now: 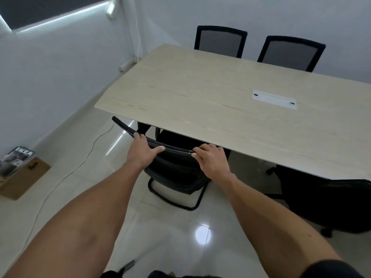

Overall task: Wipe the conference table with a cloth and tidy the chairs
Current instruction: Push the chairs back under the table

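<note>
1. Conference table point(220, 93): pale wood top, long axis running away to the right; white cable hatch point(274, 99) set in the top, well right of the near corner. No cloth in view.
2. Near chair point(174, 167): black, seat tucked partly under the table's near edge, top rail lying roughly along that edge, just short of it. Straight ahead of both hands, so a push forward looks like the coming move.
3. Two far chairs point(220, 41) point(291, 52): upright behind the table's far edge.
4. Cardboard box point(24, 177): on the floor, well left of the table, an IKEA catalogue leaning out of it.
5. Left hand point(143, 151): curled over the rail's left part, thumb laid along it.
6. Right hand point(211, 157): gripping the rail's right end, nearer the table edge, fingers folded over.
</note>
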Demonstrator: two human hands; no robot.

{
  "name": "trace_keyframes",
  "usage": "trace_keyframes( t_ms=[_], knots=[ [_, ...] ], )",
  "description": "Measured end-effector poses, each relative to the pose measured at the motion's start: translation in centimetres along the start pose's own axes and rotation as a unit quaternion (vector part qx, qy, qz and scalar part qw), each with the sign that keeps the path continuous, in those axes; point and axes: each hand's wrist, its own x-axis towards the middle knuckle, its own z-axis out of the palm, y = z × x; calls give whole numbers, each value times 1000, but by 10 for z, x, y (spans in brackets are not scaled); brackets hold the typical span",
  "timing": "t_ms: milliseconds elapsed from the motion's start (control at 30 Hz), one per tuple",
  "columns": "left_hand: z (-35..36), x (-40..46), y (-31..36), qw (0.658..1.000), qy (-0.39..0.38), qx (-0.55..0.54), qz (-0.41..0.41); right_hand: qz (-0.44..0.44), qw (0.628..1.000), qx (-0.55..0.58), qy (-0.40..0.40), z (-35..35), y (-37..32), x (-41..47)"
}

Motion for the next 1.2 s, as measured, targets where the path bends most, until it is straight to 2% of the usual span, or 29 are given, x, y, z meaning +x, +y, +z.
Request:
trace_keyframes(
  t_ms=[167, 400, 633, 933, 1067, 1200],
  knots=[
    [14, 17, 30, 1000, 5, -23, -5, 60, 995, 5, -80, -13, 22, 19],
    [31, 43, 65, 999, 3, -38, -12, 137, 986, 64, -67, -13, 51, 42],
    [38, 68, 79, 999, -5, -32, -24, 188, 963, 172, -81, -13, 69, 67],
    [31, 65, 78, 1000, -22, 10, -19, 202, 963, 154, -88, -19, 63, 63],
    [23, 45, 82, 997, 4, 58, 56, 245, 962, 103, -55, -33, 45, 46],
    [19, 22, 96, 986, -6, 78, 146, 296, 946, 131, -35, -49, 37, 24]
  ],
)
